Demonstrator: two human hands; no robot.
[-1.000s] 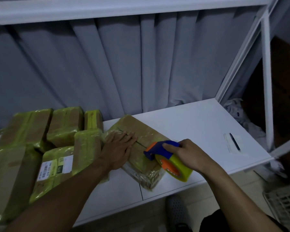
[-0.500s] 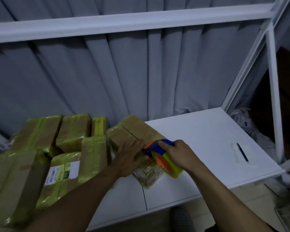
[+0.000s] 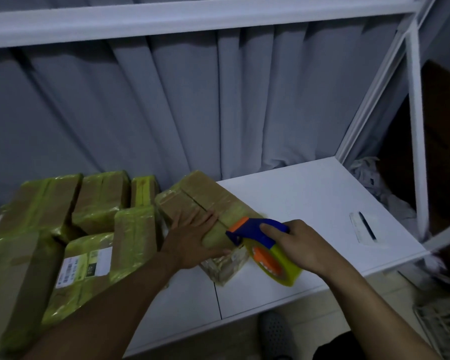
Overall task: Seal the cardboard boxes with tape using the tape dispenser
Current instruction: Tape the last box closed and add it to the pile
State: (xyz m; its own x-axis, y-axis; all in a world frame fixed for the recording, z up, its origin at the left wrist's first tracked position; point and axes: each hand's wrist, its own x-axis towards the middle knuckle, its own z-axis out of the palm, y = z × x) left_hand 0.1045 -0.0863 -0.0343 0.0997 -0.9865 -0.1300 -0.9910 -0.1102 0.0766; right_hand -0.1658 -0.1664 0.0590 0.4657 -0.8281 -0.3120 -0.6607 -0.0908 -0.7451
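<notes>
The left hand (image 3: 192, 239) lies flat on the cardboard box (image 3: 213, 203) on the counter (image 3: 309, 196). The right hand (image 3: 305, 246) grips the tape dispenser (image 3: 257, 233) at its near end, seemingly touching. Best: press down and draw 1 taut strip along the seam (image 3: 191, 200).

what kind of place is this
Likely a small parcel-packing station: a pile of tape-wrapped cardboard boxes, one bearing a shipping label, sits on a white rack shelf, and the right hand grips a tape dispenser.
</notes>
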